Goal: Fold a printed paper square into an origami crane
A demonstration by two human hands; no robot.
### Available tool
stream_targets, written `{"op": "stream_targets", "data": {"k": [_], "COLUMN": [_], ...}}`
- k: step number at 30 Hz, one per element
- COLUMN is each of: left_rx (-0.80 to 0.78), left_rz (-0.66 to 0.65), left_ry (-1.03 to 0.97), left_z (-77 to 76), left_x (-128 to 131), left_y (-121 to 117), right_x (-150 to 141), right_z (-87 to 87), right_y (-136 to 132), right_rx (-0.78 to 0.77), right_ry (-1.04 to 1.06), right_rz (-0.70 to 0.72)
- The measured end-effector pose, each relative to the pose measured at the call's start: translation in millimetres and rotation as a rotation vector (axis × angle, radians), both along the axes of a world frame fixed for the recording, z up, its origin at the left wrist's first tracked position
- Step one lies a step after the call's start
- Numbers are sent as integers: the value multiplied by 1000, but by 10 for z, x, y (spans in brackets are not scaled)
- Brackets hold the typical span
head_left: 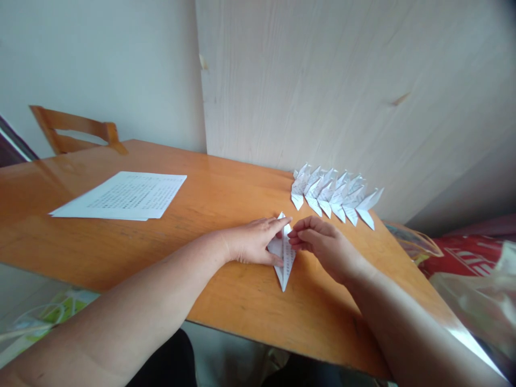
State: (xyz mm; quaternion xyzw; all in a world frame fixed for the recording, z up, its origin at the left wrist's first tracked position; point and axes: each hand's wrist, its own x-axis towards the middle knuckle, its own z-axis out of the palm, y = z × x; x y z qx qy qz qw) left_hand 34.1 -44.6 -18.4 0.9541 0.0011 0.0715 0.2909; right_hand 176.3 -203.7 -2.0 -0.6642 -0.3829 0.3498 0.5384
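Observation:
A folded, kite-shaped piece of printed white paper (284, 263) lies on the orange wooden table (226, 204), its point toward me. My left hand (252, 242) lies on its left side, fingers stretched out flat, forefinger along the top fold. My right hand (320, 242) has its fingers curled and pinched at the paper's right upper edge. Just beyond my hands, a row of several finished folded paper pieces (334, 196) rests against the wall board.
A stack of printed sheets (127, 196) lies at the table's left. A wooden chair back (76, 131) stands behind the table's far left corner. Pale wood panel (342, 80) forms the back. Plastic bags and a red package (463, 258) sit at the right.

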Motion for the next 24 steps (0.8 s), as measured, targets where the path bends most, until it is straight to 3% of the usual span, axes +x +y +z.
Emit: {"op": "stream_targets", "data": {"k": [4,10,19,24], "left_rx": [-37,-86,-145,-406], "left_rz": [2,2,9,-23], "left_ry": [1,6,46,25], "left_z": [-13,0,47,-12], "left_x": [-8,8,-28,26], "left_y": [-7,-6,47,133], "right_x": [-20,-140,-119,-144], "right_z": [-30,-86,-144,-124], "right_y": [69,141,131,121], "right_rx": [77,56,41,16], "right_ry": [282,477,497,439], "right_rz": [33,82,143,161]}}
